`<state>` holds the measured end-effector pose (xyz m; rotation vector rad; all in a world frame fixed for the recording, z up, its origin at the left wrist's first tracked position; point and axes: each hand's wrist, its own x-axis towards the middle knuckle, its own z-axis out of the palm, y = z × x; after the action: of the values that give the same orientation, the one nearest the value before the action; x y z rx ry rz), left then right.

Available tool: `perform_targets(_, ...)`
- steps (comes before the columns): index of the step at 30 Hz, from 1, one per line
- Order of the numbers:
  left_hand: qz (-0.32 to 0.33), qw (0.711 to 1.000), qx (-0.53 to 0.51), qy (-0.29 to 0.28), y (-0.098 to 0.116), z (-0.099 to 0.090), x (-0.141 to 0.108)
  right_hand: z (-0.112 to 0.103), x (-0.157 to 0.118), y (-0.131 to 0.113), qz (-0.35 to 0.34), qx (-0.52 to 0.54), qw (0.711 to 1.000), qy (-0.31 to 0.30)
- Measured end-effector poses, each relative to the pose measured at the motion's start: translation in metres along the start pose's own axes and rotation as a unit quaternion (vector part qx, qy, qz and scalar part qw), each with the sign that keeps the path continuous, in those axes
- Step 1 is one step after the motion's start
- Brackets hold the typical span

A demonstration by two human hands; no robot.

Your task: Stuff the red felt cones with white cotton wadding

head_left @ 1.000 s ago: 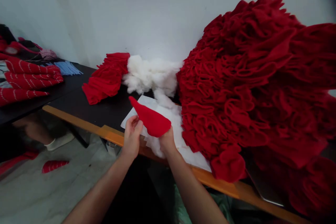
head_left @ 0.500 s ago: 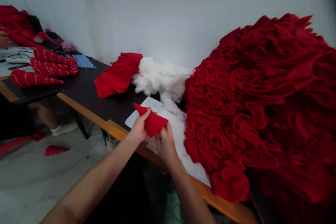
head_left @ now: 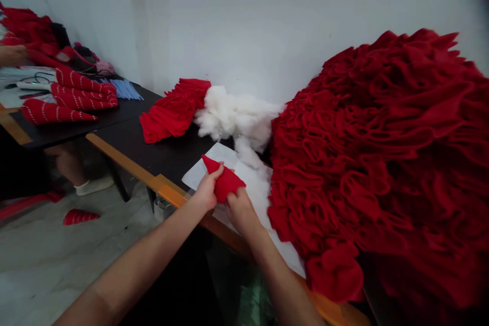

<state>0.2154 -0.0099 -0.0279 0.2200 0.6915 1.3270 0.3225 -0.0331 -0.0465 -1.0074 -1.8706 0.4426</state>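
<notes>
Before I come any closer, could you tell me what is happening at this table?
The left hand grips the red felt cone near its middle, while the fingers of the right hand are at its wide end, partly hidden. Beneath is white sheeting, with white stuffing behind, between a small red stack and a huge red heap.

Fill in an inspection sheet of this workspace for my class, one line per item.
Surface: dark table, white sheet on it
Job's things: red cone in hand; white stuffing behind
Clutter: large red pile right; smaller red stack left of stuffing
Hands: left hand grips cone; right hand at its wide end, fingertips hidden
Cables: thin dark cable, neighbouring table
Surroundings: pale wall; striped red piece on floor; another person's hand, far left
</notes>
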Motion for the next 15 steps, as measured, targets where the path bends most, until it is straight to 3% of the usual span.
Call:
perform_targets(2, 0.02, 1.0, -0.007, 0.012, 0.003, -0.001, 0.002, -0.009, -0.01, 0.001, -0.039, -0.09, 0.995, 0.001)
perform_targets(4, 0.02, 1.0, 0.005, -0.012, 0.001, -0.002, 0.0, -0.006, -0.017, 0.006, -0.107, -0.267, 0.958, 0.011)
perform_targets(6, 0.016, 0.998, 0.031, -0.058, -0.004, -0.003, -0.005, 0.01, -0.016, 0.011, -0.134, -0.476, 0.867, 0.061)
perform_targets(8, 0.018, 0.993, 0.056, -0.104, -0.009, -0.004, -0.012, 0.034, -0.008, 0.012, -0.078, -0.613, 0.771, 0.152)
perform_targets(11, 0.027, 0.983, 0.091, -0.158, -0.012, -0.006, -0.019, 0.076, 0.012, 0.003, 0.004, -0.665, 0.708, 0.24)
perform_targets(12, 0.029, 0.98, 0.103, -0.17, -0.012, -0.006, -0.02, 0.087, 0.019, -0.002, 0.05, -0.647, 0.717, 0.252)
perform_targets(15, 0.016, 0.978, 0.095, -0.183, -0.007, -0.006, -0.018, 0.107, 0.034, -0.015, 0.192, -0.327, 0.89, 0.253)
